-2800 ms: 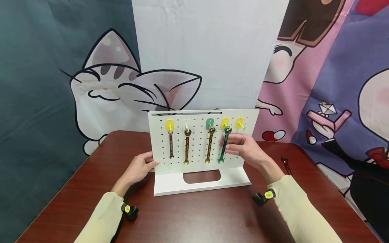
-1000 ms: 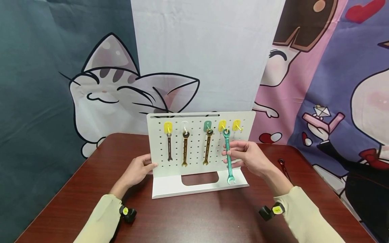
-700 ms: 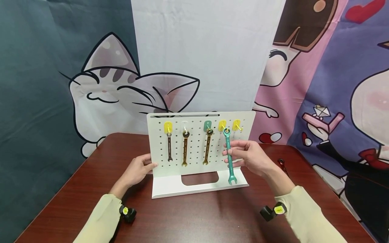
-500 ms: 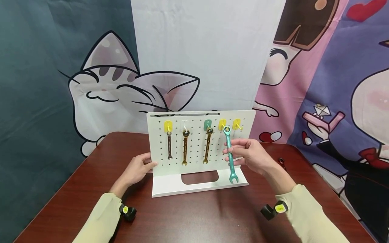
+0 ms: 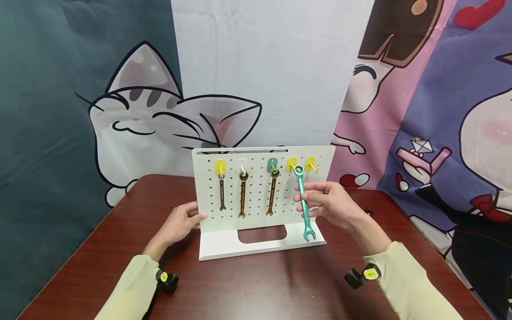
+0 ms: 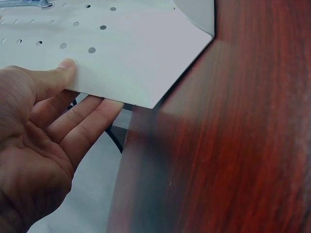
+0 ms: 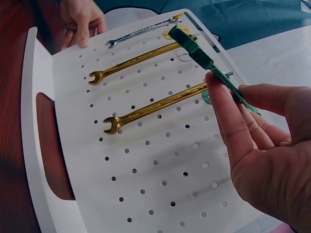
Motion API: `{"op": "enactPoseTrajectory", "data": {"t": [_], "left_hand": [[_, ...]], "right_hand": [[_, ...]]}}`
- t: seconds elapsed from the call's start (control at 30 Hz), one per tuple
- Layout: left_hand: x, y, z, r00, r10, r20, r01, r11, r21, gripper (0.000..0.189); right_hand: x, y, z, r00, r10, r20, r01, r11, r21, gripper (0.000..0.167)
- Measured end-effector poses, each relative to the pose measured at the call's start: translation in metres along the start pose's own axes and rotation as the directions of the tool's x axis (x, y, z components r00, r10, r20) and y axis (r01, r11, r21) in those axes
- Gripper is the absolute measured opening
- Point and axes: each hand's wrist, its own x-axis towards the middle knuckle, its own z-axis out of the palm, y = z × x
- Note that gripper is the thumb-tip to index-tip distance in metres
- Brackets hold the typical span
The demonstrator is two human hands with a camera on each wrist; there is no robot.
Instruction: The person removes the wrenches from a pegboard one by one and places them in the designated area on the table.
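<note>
My right hand (image 5: 334,204) pinches a green combination wrench (image 5: 307,220) between thumb and fingers, in front of the white pegboard (image 5: 258,200). The wrench's ring end overlaps a yellow hook (image 5: 291,163) in the head view; its open end points down over the board's base. Seen nearly edge-on in the right wrist view, the green wrench stands out from the board's face. My left hand (image 5: 178,224) grips the board's left edge, with the thumb on the front and the fingers behind, as the left wrist view shows.
A silver wrench (image 5: 222,193) and two gold wrenches (image 5: 242,195) (image 5: 272,195) hang on the board's other hooks. The rightmost yellow hook (image 5: 311,163) bears nothing. Behind my right forearm, the end of another wrench (image 5: 369,211) shows on the brown table (image 5: 256,284).
The green wrench hung close to the board earlier; my right hand has drawn it outward toward me, and its lower end has swung slightly right. The left hand keeps its grip.
</note>
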Motion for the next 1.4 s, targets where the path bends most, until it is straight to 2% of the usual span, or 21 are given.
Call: {"op": "enactPoseTrajectory", "data": {"t": [0.23,0.47,0.67,1.13,1.4], "left_hand": [[-0.001,0.001,0.001,1.000,-0.007,0.000,0.007,1.000,0.004,0.042],[0.000,0.001,0.000,1.000,-0.003,0.003,0.003,1.000,0.008,0.042],[0.000,0.001,-0.001,1.000,0.003,-0.002,-0.003,1.000,0.011,0.041],[0.000,0.000,0.000,1.000,0.002,-0.001,-0.002,1.000,0.006,0.042],[0.001,0.000,0.000,1.000,-0.006,0.001,0.006,1.000,0.001,0.042]], "right_hand": [[-0.001,-0.003,-0.001,1.000,-0.003,-0.011,0.003,1.000,-0.004,0.036],[-0.003,-0.004,-0.003,1.000,-0.015,-0.016,0.015,1.000,0.005,0.020],[-0.005,-0.002,-0.008,0.999,-0.024,-0.024,0.024,1.000,-0.005,0.018],[-0.010,0.019,-0.027,0.998,0.034,-0.050,-0.036,0.999,-0.041,0.021],[-0.015,0.032,-0.037,0.995,0.066,-0.070,-0.068,0.997,-0.032,0.034]]}}
